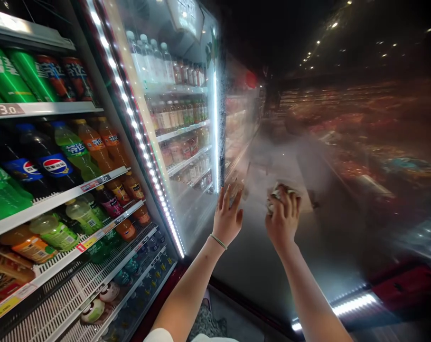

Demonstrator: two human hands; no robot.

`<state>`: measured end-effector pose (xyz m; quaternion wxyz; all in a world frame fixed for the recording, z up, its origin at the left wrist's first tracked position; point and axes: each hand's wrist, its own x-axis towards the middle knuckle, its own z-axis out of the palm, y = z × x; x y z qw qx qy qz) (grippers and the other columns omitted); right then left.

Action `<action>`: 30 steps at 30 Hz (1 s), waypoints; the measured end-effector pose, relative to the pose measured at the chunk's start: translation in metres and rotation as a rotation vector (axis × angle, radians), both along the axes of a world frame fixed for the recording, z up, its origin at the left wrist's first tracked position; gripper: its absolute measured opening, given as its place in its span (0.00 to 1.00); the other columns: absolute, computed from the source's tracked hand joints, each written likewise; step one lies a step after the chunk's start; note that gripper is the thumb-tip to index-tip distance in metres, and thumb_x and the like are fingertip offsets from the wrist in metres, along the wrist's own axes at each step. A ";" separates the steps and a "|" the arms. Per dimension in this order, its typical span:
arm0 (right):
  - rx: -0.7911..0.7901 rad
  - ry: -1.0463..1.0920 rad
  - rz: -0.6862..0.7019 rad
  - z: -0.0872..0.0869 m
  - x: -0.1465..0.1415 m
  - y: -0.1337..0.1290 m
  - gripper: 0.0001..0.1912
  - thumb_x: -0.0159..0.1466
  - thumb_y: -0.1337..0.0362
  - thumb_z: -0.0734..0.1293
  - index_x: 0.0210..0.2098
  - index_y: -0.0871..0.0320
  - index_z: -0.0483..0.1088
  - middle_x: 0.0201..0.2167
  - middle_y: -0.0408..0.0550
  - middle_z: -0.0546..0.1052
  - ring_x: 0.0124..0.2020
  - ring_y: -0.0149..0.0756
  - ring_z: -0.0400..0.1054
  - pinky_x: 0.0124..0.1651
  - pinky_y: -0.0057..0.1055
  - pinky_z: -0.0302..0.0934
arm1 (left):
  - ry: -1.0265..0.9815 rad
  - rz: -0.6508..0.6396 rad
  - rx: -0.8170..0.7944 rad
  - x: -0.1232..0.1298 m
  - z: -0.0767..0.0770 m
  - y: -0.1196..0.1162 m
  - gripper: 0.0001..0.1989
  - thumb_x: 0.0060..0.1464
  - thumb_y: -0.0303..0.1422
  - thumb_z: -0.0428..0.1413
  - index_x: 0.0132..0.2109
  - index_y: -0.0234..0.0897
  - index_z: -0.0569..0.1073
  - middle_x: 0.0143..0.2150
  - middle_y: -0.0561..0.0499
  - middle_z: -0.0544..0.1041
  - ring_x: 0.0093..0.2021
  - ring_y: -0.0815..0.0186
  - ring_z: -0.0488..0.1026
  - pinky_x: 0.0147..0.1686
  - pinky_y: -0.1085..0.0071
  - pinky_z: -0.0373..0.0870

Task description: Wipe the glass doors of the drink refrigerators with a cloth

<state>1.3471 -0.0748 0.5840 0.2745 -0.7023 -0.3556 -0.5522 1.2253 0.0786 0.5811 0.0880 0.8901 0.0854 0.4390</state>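
A: Record the hands against the glass door (251,256).
B: Left hand (228,218): grip released, fingers apart and pointing up, palm toward the door. Whether the fingertips touch it: cannot tell. A thin green bracelet (219,242) circles the wrist.
A: Right hand (283,216)?
B: Grip on a crumpled cloth (285,190), fingers bent over it. The cloth lies between hand and door, its edges showing above and beside the fingers.
A: Condition of the door?
B: Hazy, with smeared patches around the hands. Part of the view in it is blurred. A lit case of bottles (156,59) appears in the glass, up and left of the hands; seen through or mirrored, cannot tell.
A: Left of the door?
B: A bright light strip (130,111) runs at a slant. Beyond it stands an open drink cooler (44,109). Upper row: green cans (4,71) beside red-and-blue cans (78,78). Next row down: dark cola bottles (55,164) with blue caps, then orange drink bottles (94,142). Lower: green-labelled bottles (57,232), and a wire rack (73,289) carrying two round-topped containers (94,311).
A: Low on the door's right?
B: A second bright strip (354,304), partly behind the right forearm.
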 end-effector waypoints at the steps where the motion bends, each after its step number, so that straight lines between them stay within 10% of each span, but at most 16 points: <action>1: -0.069 0.005 0.015 -0.004 -0.002 0.001 0.21 0.63 0.77 0.61 0.53 0.58 0.71 0.63 0.60 0.73 0.71 0.51 0.59 0.71 0.56 0.56 | 0.008 -0.004 0.014 0.000 0.001 0.001 0.37 0.65 0.27 0.52 0.76 0.45 0.47 0.79 0.44 0.47 0.79 0.49 0.35 0.72 0.45 0.59; 5: -0.052 0.026 0.000 -0.013 0.001 -0.017 0.22 0.63 0.75 0.61 0.55 0.58 0.70 0.63 0.61 0.72 0.70 0.54 0.59 0.70 0.60 0.56 | -0.010 -0.013 0.036 0.001 0.007 0.008 0.38 0.65 0.27 0.52 0.76 0.46 0.47 0.79 0.43 0.47 0.79 0.48 0.37 0.72 0.43 0.59; 10: 0.246 -0.020 0.015 0.019 0.016 -0.021 0.25 0.64 0.75 0.60 0.60 0.59 0.66 0.65 0.66 0.69 0.70 0.55 0.60 0.69 0.61 0.57 | -0.039 -0.056 0.009 0.004 0.010 0.006 0.38 0.66 0.28 0.50 0.77 0.49 0.43 0.79 0.44 0.46 0.79 0.47 0.38 0.71 0.40 0.59; 16: -0.161 -0.047 0.073 0.010 0.003 -0.015 0.25 0.63 0.78 0.60 0.56 0.57 0.69 0.62 0.57 0.74 0.69 0.49 0.63 0.69 0.53 0.61 | -0.062 -0.057 0.027 0.013 0.011 -0.001 0.37 0.66 0.28 0.51 0.76 0.46 0.47 0.79 0.44 0.47 0.79 0.47 0.36 0.72 0.42 0.57; 22: 0.263 -0.015 0.002 0.040 0.012 -0.010 0.19 0.67 0.75 0.58 0.53 0.59 0.71 0.65 0.63 0.70 0.72 0.56 0.57 0.69 0.61 0.57 | -0.129 -0.073 0.051 0.020 0.024 0.003 0.34 0.67 0.28 0.49 0.76 0.47 0.50 0.78 0.45 0.47 0.79 0.49 0.37 0.73 0.43 0.55; 28: -0.142 -0.076 0.066 0.036 0.000 0.001 0.20 0.65 0.75 0.61 0.55 0.57 0.70 0.62 0.57 0.74 0.68 0.51 0.64 0.68 0.54 0.61 | -0.137 -0.041 0.043 0.024 0.028 0.010 0.34 0.67 0.29 0.50 0.75 0.50 0.51 0.78 0.45 0.46 0.79 0.47 0.38 0.72 0.42 0.56; 30: -0.055 -0.109 0.036 0.038 0.004 -0.006 0.19 0.65 0.74 0.62 0.53 0.57 0.71 0.61 0.57 0.75 0.66 0.52 0.66 0.67 0.56 0.61 | -0.143 -0.026 0.053 0.024 0.029 0.014 0.33 0.66 0.29 0.50 0.75 0.51 0.52 0.78 0.45 0.46 0.79 0.47 0.38 0.72 0.42 0.55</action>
